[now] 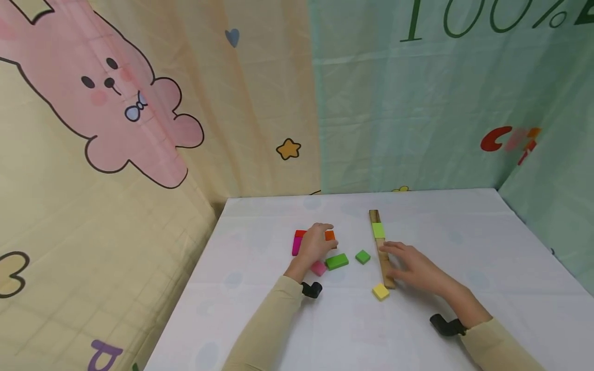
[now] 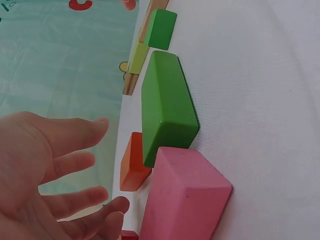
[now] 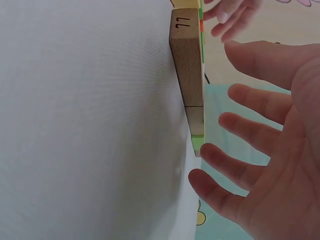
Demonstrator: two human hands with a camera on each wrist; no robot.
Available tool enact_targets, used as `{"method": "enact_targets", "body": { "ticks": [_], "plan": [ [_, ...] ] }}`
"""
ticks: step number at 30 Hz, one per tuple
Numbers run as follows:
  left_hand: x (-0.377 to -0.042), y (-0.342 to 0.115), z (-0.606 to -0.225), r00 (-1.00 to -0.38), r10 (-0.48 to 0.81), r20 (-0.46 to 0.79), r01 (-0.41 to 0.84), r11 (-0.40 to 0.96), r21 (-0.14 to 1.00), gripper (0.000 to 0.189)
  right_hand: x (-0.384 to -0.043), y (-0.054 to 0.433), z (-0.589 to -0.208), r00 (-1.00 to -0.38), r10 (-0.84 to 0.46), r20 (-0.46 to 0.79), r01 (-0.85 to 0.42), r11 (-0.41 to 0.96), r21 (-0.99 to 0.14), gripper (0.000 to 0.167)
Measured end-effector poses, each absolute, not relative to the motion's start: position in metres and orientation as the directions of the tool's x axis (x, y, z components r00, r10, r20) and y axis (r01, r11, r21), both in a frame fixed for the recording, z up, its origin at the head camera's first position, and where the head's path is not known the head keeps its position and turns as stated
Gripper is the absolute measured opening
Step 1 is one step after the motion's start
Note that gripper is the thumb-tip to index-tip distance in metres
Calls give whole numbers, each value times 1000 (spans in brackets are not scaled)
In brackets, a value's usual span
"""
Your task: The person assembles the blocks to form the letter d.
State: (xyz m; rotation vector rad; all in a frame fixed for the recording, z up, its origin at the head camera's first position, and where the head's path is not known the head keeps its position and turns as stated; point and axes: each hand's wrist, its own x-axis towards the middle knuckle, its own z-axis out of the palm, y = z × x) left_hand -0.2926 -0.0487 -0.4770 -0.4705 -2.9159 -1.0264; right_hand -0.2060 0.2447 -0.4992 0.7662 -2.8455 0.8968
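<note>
My left hand [image 1: 315, 246] hovers over a group of coloured blocks with its fingers loosely bent and nothing between them. Around it lie an orange block [image 2: 132, 162], a red block [image 1: 300, 233], a magenta block [image 1: 296, 246] and a pink block [image 2: 182, 195]. A longer green block [image 2: 167, 100] lies just right of that hand. My right hand [image 1: 417, 268] is beside a narrow row of wooden blocks [image 1: 384, 263], fingers spread. One lime block [image 1: 378, 230] sits in that row. Dark marks show on the near wooden block's end [image 3: 184, 22]. Whether the right fingertips touch the row I cannot tell.
A small green block [image 1: 363, 257] lies between the hands. By the near end of the wooden row is a yellow block [image 1: 380, 292]. The white tabletop [image 1: 343, 330] meets patterned cloth [image 1: 260, 103] at the back and left.
</note>
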Motion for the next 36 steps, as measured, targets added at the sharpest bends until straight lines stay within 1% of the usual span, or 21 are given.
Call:
{"method": "enact_targets", "body": {
  "ticks": [9, 18, 25, 28, 36],
  "plan": [
    [-303, -51, -494, -981, 189, 39, 161, 688, 708, 57, -203, 246, -501, -866, -458, 202, -492, 703, -513, 66],
    [-304, -52, -499, -990, 139, 25, 117, 712, 693, 62, -201, 245, -508, -877, -453, 162, -469, 731, -496, 65],
    [-309, -49, -501, -990, 122, 77, 142, 720, 679, 62, -200, 248, -506, -869, -463, 173, -484, 726, -488, 66],
    [-309, -48, -502, -992, 102, 79, 128, 717, 685, 63, -201, 248, -506, -866, -468, 179, -491, 722, -488, 66],
    [-308, -46, -504, -995, 65, 76, 99, 729, 677, 57, -202, 250, -509, -856, -485, 178, -506, 716, -481, 67]
  ]
}}
